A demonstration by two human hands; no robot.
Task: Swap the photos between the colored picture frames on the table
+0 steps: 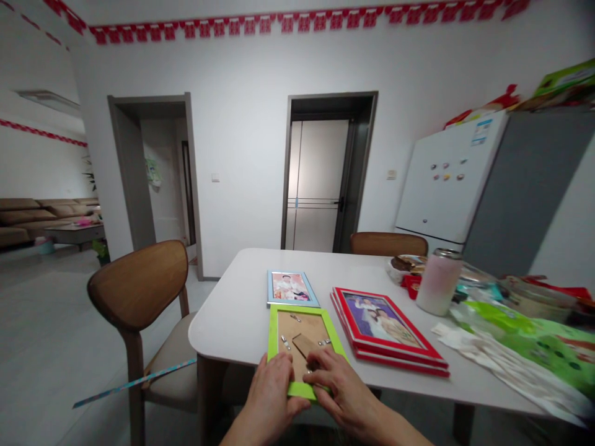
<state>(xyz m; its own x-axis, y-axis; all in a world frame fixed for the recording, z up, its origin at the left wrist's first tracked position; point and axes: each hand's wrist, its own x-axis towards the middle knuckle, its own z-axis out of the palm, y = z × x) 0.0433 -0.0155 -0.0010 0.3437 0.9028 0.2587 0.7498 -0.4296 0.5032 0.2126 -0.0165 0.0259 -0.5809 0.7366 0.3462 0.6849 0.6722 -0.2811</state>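
Observation:
A lime-green picture frame (344,348) lies face down at the table's near edge, its brown backing board (290,328) showing. Small metal clips sit around the board, and a strip-like stand is at its middle. My left hand (275,387) grips the lower left corner, thumb along the near edge. Bent fingers of my right hand (341,384) press at the lower part of the backing, close to the bottom clip, which they partly hide. Beyond the green frame is a light-blue framed photo (290,287). Red picture frames (395,328) are stacked to the right, a couple's photo on top.
On the right of the white table (232,310) stand a pink-white flask (439,282), a green plastic bag (534,341) and bowls. A wooden chair (142,291) is at the left, with a patterned strip (134,383) by its seat. Another chair (389,243) stands behind the table.

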